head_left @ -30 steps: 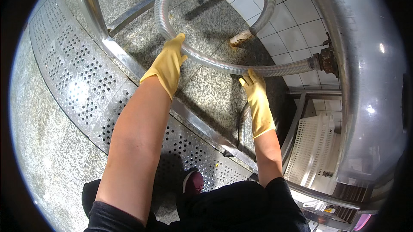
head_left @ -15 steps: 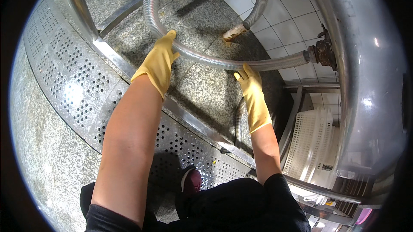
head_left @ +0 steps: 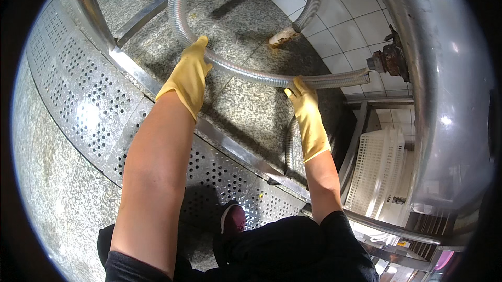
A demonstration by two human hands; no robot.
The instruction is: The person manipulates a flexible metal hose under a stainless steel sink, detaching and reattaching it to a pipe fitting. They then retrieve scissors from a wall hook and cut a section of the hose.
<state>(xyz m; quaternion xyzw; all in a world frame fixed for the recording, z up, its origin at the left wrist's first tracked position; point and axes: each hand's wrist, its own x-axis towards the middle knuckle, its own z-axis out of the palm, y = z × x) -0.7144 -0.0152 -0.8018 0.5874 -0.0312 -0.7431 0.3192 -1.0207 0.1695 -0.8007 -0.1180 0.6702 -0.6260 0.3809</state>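
Left gloved hand (head_left: 185,75): back upward, fingers curled in a grip, thumb extended to their right.
Right gloved hand (head_left: 309,120): index fingertip forward, thumb left of it, other fingers partly hidden.
Left forearm (head_left: 157,162): bare, slanting leftward behind its fingers.
Right forearm (head_left: 322,182): bare, slanting slightly rightward behind its fingers.

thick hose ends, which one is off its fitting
The right-hand hose end, beside the rusty valve: its open mouth is not around the valve's nozzle. The other end, farther up, meets the rust-stained pipe.
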